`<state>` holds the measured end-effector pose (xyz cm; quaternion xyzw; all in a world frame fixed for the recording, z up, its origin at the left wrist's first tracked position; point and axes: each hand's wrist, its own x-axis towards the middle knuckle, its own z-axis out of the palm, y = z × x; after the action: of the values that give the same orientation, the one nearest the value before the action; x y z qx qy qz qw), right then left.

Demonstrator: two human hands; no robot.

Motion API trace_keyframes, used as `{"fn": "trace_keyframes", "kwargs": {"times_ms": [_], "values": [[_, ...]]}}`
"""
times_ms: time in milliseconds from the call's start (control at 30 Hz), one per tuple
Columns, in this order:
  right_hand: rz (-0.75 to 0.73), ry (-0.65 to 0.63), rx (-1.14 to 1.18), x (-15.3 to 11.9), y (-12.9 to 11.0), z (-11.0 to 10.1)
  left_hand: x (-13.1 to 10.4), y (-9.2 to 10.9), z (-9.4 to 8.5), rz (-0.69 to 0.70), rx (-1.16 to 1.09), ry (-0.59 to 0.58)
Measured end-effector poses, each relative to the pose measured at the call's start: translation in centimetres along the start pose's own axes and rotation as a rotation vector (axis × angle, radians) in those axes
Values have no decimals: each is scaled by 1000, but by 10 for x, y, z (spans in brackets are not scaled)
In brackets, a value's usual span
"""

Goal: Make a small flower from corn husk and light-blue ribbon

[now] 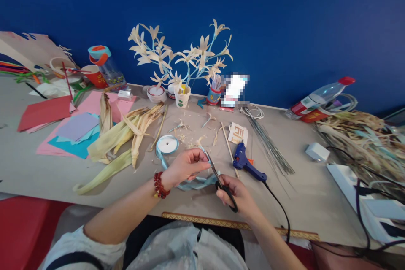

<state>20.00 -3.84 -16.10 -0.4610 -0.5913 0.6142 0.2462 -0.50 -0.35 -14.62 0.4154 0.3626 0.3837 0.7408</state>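
My right hand [234,194] grips the black handles of a pair of scissors [212,165], whose blades point up and left. My left hand [193,164], fingers pinched, holds a small pale husk flower [200,142] beside the blade tips. Light blue ribbon [196,184] trails on the table below my hands and runs to a white spool [167,144] at the left. Small husk flowers [209,120] and scraps lie just beyond my hands. A blue glue gun [248,163] lies to the right of the scissors.
Corn husks [139,130] and coloured paper [47,112] lie left. A cup [182,98] of husk flowers stands at the back. Wires [270,145], a tilted bottle [319,99] and a power strip [351,198] are right. A patterned strip [205,219] lies along the front edge.
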Motion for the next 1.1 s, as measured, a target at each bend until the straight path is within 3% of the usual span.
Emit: {"fn": "trace_keyframes", "kwargs": {"times_ms": [1100], "values": [[-37,66,-108,3,-3,1,-1,2,-1,-6,46,1]]}}
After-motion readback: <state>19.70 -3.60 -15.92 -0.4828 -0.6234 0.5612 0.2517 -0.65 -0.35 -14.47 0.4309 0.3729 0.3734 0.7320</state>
